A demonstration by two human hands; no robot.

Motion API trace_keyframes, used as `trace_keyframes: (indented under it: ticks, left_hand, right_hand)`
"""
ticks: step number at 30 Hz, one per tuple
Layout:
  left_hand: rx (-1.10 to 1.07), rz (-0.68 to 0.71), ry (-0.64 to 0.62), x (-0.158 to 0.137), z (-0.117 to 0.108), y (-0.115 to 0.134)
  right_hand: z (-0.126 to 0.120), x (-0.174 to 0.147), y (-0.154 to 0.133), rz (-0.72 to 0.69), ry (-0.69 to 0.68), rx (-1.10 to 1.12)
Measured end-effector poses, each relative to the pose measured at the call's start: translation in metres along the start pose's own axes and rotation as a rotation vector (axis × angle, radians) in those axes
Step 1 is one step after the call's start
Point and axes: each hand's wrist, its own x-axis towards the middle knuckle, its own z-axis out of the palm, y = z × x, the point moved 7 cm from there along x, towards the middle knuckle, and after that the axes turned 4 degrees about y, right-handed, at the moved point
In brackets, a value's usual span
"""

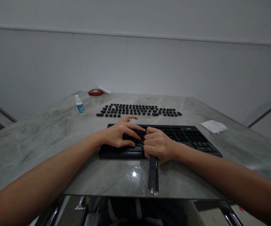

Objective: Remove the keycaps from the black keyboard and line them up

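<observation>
A black keyboard [126, 153] lies flat on the marble-patterned table in front of me, some of its keys covered by my hands. My left hand [123, 133] rests over its left half, fingers spread and fingertips touching the key area. Beside it, my right hand [157, 142] is closed in a fist around a dark, long-handled tool [153, 175]. The handle points down toward the table's front edge, with small metal parts at its end. Near the left fingertips a thin metal piece sticks out from the fist; its exact shape is unclear.
Rows of loose black keycaps [135, 110] are laid out behind the keyboard. A white spray bottle [80, 106] stands to their left. At the back are a reddish-brown case [95, 92] and a white strip [104, 90]. A folded white tissue [213, 126] lies right.
</observation>
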Motion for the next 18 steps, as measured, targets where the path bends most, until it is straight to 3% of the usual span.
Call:
trace_keyframes:
  ticks: [18]
  left_hand:
    - [-0.098,-0.011,0.013,0.003,-0.001,0.005]
  right_hand:
    - [0.004,0.005,-0.010,-0.108,-0.138,-0.177]
